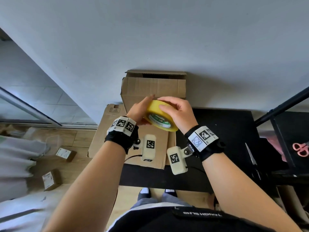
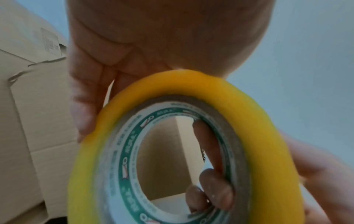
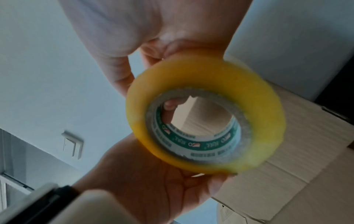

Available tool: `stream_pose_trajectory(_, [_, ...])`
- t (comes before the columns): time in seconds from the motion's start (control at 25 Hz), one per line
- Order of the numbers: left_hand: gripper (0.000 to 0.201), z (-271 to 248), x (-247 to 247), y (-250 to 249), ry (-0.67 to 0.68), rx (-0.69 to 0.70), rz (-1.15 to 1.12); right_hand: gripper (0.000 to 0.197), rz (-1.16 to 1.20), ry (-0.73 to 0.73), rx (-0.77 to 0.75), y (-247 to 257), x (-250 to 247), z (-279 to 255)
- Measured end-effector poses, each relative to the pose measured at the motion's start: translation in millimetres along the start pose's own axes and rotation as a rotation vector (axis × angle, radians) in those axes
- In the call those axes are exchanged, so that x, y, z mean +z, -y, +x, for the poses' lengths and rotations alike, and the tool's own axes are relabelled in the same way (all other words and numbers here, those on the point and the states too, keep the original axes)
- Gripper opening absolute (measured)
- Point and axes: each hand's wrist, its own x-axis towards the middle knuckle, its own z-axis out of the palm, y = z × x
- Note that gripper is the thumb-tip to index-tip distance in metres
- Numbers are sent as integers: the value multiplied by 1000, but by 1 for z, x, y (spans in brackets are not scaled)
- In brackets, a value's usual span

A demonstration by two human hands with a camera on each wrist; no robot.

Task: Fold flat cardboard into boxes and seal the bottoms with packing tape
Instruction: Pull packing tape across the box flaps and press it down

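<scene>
A yellow packing tape roll (image 1: 155, 108) with a green-and-white core is held between both hands above the black table (image 1: 225, 131). My left hand (image 1: 141, 111) cups it from the left and below, fingers along its far side. My right hand (image 1: 174, 108) grips it from the right, thumb on the yellow outer face. In the left wrist view the right hand's fingers (image 2: 210, 151) reach through the tape roll (image 2: 172, 84) core. Behind stands the folded cardboard box (image 1: 153, 87), flaps closed toward me; it shows in the right wrist view too, behind the tape roll (image 3: 220, 72).
Flat cardboard (image 1: 117, 144) lies under my wrists, hanging over the table's left edge. Pink-handled scissors (image 1: 301, 149) sit on a black shelf at the right, a grey blade (image 1: 250, 154) beside it. Small parcels (image 1: 50, 180) lie on the wooden floor at left. A white wall stands behind the box.
</scene>
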Motion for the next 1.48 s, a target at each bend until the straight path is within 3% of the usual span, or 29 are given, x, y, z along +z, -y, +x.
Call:
stream_pose_trajectory(0.08, [54, -5, -4, -3, 6, 95, 159, 16, -60, -31, -16, 7, 5, 6])
stream_pose_trajectory(0.2, [79, -14, -6, -10, -67, 205, 258, 7, -243, -54, -65, 16, 17, 16])
stream_pose_trajectory(0.24, [79, -15, -6, -11, -60, 215, 240, 9, -269, -49, -74, 19, 20, 18])
stream_pose_trajectory(0.44, [58, -9, -24, -13, -95, 103, 14, 25, 44, 162, -17, 25, 15, 16])
stream_pose_trajectory(0.6, [49, -9, -32, -9, -79, 46, -69, 27, 120, 192, -41, 31, 17, 11])
stream_pose_trajectory(0.8, [51, -12, -30, -13, -132, 99, 57, 24, -37, 126, -103, 32, 26, 14])
stream_pose_trajectory(0.92, [48, -17, -30, -15, -154, 154, 198, 23, -6, 90, -87, 30, 29, 15])
stream_pose_trajectory(1.04, [58, -19, -34, -14, -192, 133, 266, 23, 39, 117, -72, 30, 28, 15])
stream_pose_trajectory(1.16, [52, -20, -36, -15, -224, 295, 496, 32, 115, 142, 5, 32, 26, 13])
stream_pose_trajectory(1.28, [58, -26, -38, -19, -264, 493, 479, 40, 170, 181, 33, 39, 23, 13])
stream_pose_trajectory(1.36, [61, -27, -37, -20, -314, 546, 443, 36, 174, 189, 6, 42, 24, 15])
stream_pose_trajectory(1.48, [57, -30, -35, -20, -445, 502, 401, 17, -184, 80, -194, 37, 32, 15])
